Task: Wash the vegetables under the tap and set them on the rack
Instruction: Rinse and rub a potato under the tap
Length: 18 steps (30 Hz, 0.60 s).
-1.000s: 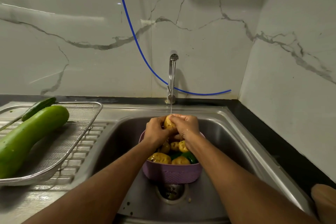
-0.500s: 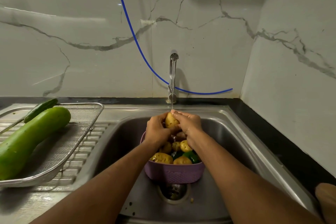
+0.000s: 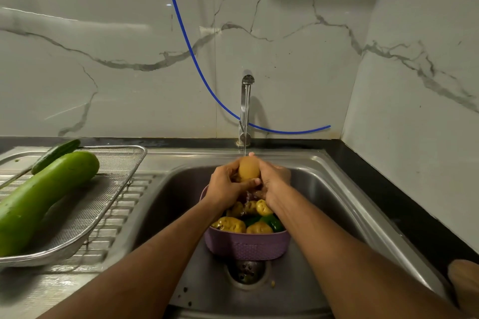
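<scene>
While the bottle gourd (image 3: 44, 199) is lying on the rack (image 3: 114, 189), we are gripping a potato (image 3: 248, 169) in the left hand (image 3: 228, 185) and right hand (image 3: 274, 179) under the tap (image 3: 245, 109); more are waiting below in the basket (image 3: 246, 246).

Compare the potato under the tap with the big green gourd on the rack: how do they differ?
The potato is small, rounded and tan; the gourd is long and green. The potato is held in the left hand and right hand under running water; the gourd lies untouched on the rack.
</scene>
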{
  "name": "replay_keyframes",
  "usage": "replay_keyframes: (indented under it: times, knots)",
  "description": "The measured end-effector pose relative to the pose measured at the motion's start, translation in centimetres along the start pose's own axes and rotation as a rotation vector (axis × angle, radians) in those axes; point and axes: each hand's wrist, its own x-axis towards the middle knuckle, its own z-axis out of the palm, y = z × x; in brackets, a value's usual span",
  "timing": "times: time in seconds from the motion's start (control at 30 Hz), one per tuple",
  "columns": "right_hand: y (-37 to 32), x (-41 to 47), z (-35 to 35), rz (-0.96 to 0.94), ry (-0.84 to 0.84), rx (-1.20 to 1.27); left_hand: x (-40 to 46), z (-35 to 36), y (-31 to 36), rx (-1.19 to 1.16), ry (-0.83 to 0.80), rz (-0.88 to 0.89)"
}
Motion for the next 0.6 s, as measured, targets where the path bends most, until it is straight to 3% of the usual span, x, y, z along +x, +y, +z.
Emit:
replay_keyframes:
  times: [0.13, 0.43, 0.6]
  knots:
    - [-0.4, -0.6, -0.1, -0.023, 0.019, 0.009, -0.1, 0.2, 0.0, -0.001, -0.003, -0.003]
    - [-0.8, -1.3, -0.9, 0.047, -0.346, 0.054, -0.2, -1.1, -0.3, -0.283, 0.043, -0.203]
    - [0.0, -1.3, -0.4, 0.023, -0.224, 0.035, 0.1, -0.7, 0.1, -0.288, 0.029, -0.265]
